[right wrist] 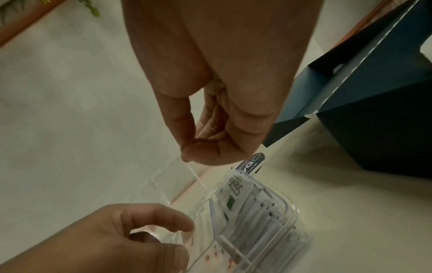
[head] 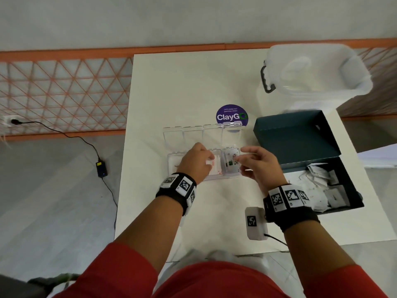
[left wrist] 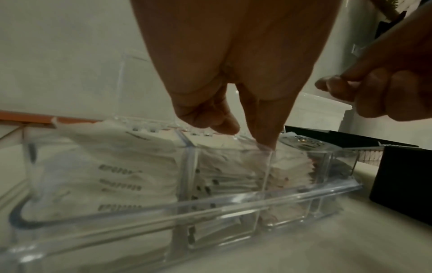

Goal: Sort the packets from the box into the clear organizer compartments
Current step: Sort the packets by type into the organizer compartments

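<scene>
The clear organizer [head: 171, 162] lies mid-table with its lids tipped back. My left hand [head: 209, 160] is over its third compartment, pinching a white packet with red print [head: 211, 164]; in the left wrist view the thumb [left wrist: 264, 129] pushes down onto the packets there. My right hand [head: 243, 160] hovers above the rightmost compartment, where Stevia packets [right wrist: 236, 186] stand on edge. Its fingers are curled, thumb against them [right wrist: 196, 146], and nothing shows in them. The dark box [head: 300, 138], lid up, sits to the right with several white packets [head: 322, 181] inside.
A clear lidded tub [head: 311, 72] stands at the table's far right. A purple ClayGo sticker [head: 231, 116] lies just behind the organizer. A white tagged device [head: 255, 222] with a cable sits near the front edge. A power adapter [head: 101, 168] lies on the floor, left.
</scene>
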A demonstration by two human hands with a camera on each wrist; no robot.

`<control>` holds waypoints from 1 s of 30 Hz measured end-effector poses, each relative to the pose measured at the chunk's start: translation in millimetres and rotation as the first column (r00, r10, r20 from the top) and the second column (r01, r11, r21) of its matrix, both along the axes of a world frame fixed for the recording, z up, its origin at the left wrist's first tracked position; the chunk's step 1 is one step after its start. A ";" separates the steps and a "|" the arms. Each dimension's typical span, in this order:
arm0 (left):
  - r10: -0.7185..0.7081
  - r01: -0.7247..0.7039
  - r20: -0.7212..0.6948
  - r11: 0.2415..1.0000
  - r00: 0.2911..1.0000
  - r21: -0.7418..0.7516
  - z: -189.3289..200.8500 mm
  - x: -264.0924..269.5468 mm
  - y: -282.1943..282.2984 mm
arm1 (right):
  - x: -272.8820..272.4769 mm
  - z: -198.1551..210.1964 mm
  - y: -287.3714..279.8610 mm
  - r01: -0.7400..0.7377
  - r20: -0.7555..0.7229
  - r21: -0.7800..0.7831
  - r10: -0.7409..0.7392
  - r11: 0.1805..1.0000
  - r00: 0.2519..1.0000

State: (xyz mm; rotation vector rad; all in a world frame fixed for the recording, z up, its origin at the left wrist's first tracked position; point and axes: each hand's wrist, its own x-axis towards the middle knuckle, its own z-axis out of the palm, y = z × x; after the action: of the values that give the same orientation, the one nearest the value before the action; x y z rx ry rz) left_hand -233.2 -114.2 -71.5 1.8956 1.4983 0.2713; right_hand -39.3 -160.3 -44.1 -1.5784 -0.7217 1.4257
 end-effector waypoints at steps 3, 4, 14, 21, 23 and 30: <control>-0.044 0.049 -0.073 0.997 0.996 0.063 -2.5 1.1 -2.1 | 5.5 -1.7 -3.9 -0.008 0.033 -0.005 0.008 1.000 0.999; -0.060 0.067 -0.101 0.995 0.993 0.071 -2.5 1.2 -2.5 | 8.3 -2.2 -4.5 -0.007 0.045 -0.007 0.007 1.000 0.999; -0.038 0.010 0.124 0.976 0.992 0.219 15.7 38.9 -11.5 | 76.0 6.1 10.4 -0.098 0.176 -0.008 0.098 0.995 0.979; -0.276 0.270 0.022 0.952 0.961 0.144 10.5 117.5 -38.2 | 144.9 12.4 17.3 -0.308 0.486 -0.254 0.396 0.917 0.779; -0.298 0.303 -0.071 0.951 0.952 0.067 3.3 136.6 -44.4 | 169.7 9.3 16.8 -0.263 0.571 -0.341 0.421 0.903 0.705; -0.271 0.271 -0.176 0.962 0.946 -0.029 -17.1 163.7 -51.6 | 206.7 -12.5 7.4 -0.146 0.678 -0.604 0.602 0.783 0.423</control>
State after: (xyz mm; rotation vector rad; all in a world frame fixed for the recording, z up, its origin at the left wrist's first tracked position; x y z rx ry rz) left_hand -69.5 -165.7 -88.5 2.1400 1.3247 -0.0291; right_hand 167.4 -152.9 -56.6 -2.7171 -1.5022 1.0663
